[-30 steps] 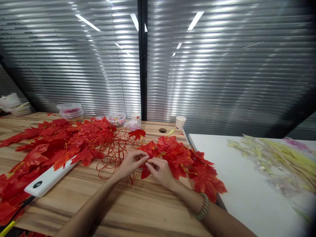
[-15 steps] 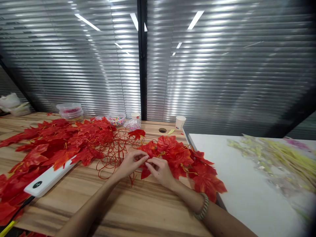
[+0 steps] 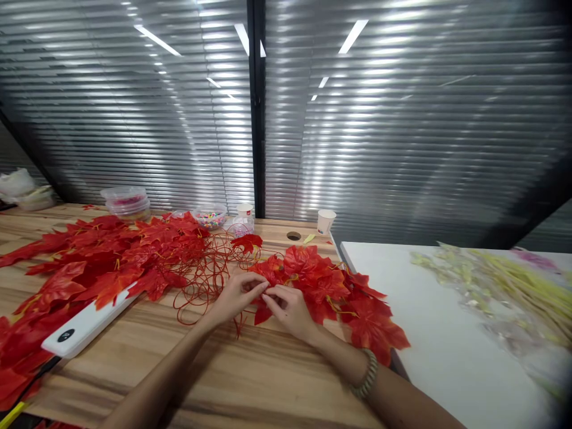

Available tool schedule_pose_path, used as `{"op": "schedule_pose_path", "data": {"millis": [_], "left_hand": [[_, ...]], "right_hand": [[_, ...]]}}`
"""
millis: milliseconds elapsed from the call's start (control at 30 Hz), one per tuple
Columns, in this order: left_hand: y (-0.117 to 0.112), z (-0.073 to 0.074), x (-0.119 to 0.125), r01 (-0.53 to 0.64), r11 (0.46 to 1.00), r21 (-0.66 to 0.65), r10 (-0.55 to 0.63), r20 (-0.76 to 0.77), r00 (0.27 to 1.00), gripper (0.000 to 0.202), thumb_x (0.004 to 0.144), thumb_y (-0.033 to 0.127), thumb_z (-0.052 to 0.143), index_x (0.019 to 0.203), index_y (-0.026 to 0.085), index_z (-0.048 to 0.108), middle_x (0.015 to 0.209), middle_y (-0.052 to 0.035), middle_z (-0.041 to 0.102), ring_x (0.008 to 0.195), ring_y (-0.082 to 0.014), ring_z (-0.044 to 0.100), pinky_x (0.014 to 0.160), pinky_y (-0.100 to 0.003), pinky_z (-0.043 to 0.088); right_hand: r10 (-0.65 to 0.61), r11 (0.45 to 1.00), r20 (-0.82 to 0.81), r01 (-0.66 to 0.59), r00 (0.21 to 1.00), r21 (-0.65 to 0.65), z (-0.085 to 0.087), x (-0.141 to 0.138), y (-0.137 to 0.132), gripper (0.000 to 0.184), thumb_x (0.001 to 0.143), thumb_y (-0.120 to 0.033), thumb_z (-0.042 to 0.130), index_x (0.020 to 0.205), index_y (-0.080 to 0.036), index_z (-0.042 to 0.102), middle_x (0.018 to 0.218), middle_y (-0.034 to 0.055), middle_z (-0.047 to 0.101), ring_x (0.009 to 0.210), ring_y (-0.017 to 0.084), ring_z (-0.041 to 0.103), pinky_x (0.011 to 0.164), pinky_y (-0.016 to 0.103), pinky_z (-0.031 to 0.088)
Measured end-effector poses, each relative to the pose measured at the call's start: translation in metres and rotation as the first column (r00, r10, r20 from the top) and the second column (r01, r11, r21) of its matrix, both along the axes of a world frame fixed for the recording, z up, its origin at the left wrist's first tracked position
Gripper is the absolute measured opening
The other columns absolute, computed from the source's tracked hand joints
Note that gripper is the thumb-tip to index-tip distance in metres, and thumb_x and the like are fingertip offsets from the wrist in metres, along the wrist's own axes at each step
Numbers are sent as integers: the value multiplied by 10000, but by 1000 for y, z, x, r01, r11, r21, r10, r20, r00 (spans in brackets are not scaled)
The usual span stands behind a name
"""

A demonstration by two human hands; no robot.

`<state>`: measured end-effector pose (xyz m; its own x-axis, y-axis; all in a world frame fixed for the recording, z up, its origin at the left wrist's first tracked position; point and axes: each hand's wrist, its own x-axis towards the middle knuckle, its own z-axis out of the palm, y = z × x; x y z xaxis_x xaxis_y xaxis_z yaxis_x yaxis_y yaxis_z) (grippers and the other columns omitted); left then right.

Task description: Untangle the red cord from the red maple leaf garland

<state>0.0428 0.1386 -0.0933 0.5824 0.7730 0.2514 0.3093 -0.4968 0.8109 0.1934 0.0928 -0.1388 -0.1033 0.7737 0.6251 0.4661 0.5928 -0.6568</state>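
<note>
- Left hand (image 3: 239, 295) and right hand (image 3: 291, 310): thumb and forefinger of each are forming a narrow pinch, the two sets of fingertips nearly meeting; from where I am standing, I cannot tell what fine piece, if any, is lying between them.
- Red artificial maple leaves (image 3: 304, 266): lying in a cluster just beyond the fingers and spreading to their right, yellow stems showing among the blades.
- Red cord (image 3: 209, 269): lying in a loose tangle just left of the fingers, on the wood-grain tabletop (image 3: 250, 387).
- Larger leaf heap (image 3: 120, 244): spreading well to the left of the fingers, partly covering a white oblong device (image 3: 92, 325).
- Bead tub (image 3: 210, 217) and paper cup (image 3: 326, 221): standing beyond the fingers, the tub leftward, the cup rightward.
- Technique, as judged: so close a pinch is calling for steady wrists and light pressure; slack loops are probably catching easily, so keeping them clear of the fingertips is advisable.
</note>
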Motion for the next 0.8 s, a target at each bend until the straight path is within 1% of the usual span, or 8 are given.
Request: {"op": "schedule_pose_path", "data": {"millis": [367,600,800], "left_hand": [[1,-1,-1,4,1000,11,-4,-2,1000,238,810,313,519,838,125,661,826,-60,674,759,-160,600,685,-236,456],[1,0,-1,-3,999,42,2,29,1000,217,806,305,535,834,135,667,831,-55,674,770,-156,598,696,-231,447],[0,3,0,-10,1000,-20,11,59,998,212,793,295,549,823,124,669,825,-61,681,768,-158,604,699,-230,457]], "right_hand": [[5,1000,-11,-4,1000,4,1,0,-1,158,828,-219,513,785,-154,650,674,30,634,566,116,532,564,224,409],[-7,1000,-25,8,1000,12,3,1,-1,167,833,-229,502,788,-158,646,674,32,632,572,120,539,564,227,412],[-16,1000,-27,16,1000,21,5,1,-2,190,840,-252,487,794,-165,650,660,30,626,559,119,531,553,226,411]]}}
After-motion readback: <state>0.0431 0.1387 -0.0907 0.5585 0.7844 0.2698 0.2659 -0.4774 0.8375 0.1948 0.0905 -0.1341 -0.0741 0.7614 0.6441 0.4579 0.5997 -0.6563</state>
